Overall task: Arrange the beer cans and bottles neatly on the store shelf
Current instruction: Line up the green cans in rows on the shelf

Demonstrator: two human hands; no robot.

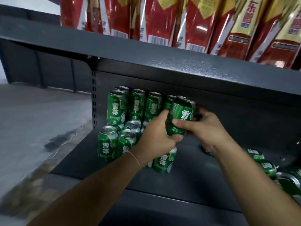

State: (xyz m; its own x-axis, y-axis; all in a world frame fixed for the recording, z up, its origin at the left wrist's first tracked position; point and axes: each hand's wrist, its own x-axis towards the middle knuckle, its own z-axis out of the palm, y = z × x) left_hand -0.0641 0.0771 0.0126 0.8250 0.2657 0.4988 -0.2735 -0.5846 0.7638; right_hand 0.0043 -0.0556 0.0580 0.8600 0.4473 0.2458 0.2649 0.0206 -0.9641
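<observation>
A green beer can [181,115] is held tilted in the air between both hands, level with the upper row of cans. My left hand [156,137] grips its lower left side and my right hand [206,129] wraps its right side with the thumb across the front. Upright green cans stand stacked in two layers at the back left of the dark shelf [187,185]; the upper row [135,105] rests on the lower cans [107,144]. One more upright can [163,162] stands just below my left hand. Several loose cans [267,167] lie on their sides at the right.
The grey shelf board above [162,62] overhangs the cans closely and carries red and gold boxed goods [162,22]. A perforated upright post [94,98] bounds the shelf on the left. Grey floor [32,119] with a thin cord lies beyond.
</observation>
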